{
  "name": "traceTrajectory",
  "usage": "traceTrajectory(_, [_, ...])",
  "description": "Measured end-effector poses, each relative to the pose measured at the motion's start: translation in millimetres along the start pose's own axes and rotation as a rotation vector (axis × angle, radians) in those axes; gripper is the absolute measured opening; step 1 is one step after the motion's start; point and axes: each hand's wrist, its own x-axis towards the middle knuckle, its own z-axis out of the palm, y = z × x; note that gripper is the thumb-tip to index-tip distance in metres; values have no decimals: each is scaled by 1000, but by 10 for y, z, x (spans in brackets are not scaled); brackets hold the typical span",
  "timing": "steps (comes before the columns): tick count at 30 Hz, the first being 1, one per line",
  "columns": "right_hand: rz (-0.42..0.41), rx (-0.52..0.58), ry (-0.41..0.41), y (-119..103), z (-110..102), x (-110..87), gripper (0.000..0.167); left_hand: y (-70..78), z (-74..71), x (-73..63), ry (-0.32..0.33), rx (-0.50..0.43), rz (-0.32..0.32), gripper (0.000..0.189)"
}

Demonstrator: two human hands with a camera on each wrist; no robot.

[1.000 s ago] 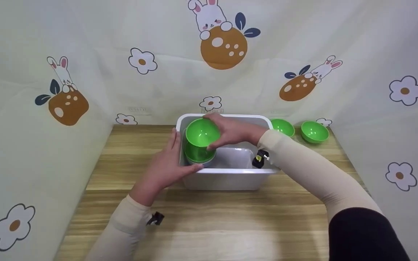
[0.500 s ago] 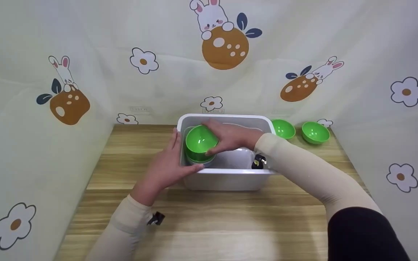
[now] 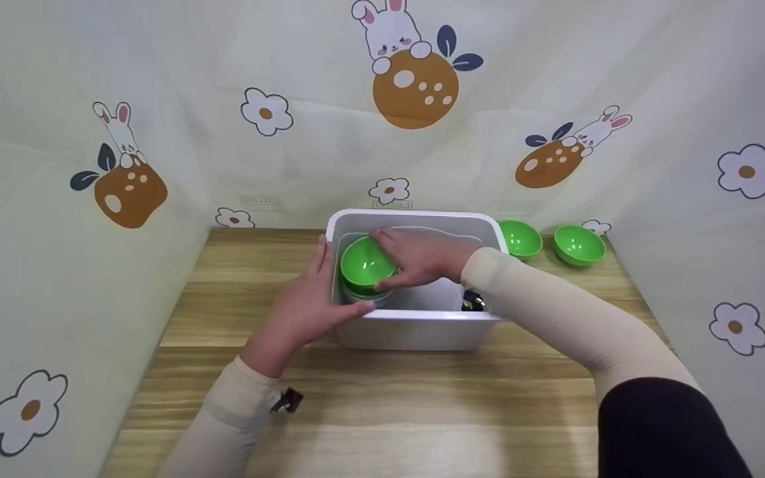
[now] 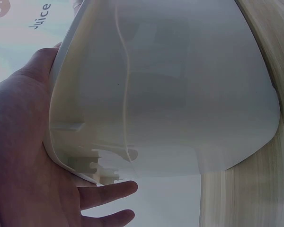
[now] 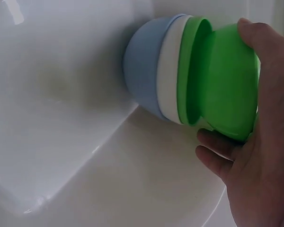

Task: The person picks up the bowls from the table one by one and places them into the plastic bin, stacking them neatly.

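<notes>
My right hand (image 3: 419, 255) holds a green bowl (image 3: 364, 260) by its rim, inside the left end of a white plastic bin (image 3: 416, 335). In the right wrist view this held bowl (image 5: 231, 80) dips into the mouth of another green bowl (image 5: 183, 71), slightly tilted to it. Under that one a white bowl (image 5: 168, 71) and a blue bowl (image 5: 142, 66) are nested, forming one stack on the bin's floor. My left hand (image 3: 299, 299) rests at the bin's front left corner, thumb along the front rim. In the left wrist view its fingers (image 4: 109, 193) are extended beside the outer wall.
Two more green bowls, one partly behind the bin (image 3: 520, 239) and one farther right (image 3: 579, 245), stand on the wooden table (image 3: 409, 411) near the back. A pale curtain (image 3: 316, 159) with rabbit and flower prints encloses the table at the back and sides.
My right hand has lowered the green bowl into the bin, from above the stack down into the upper green bowl. The left hand stays at the bin's corner.
</notes>
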Motion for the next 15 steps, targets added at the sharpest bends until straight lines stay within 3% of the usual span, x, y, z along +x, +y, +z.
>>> traceTrajectory(15, [-80,-120,7,-13,96,21,111,12,-4,-2,1,-10,4,146])
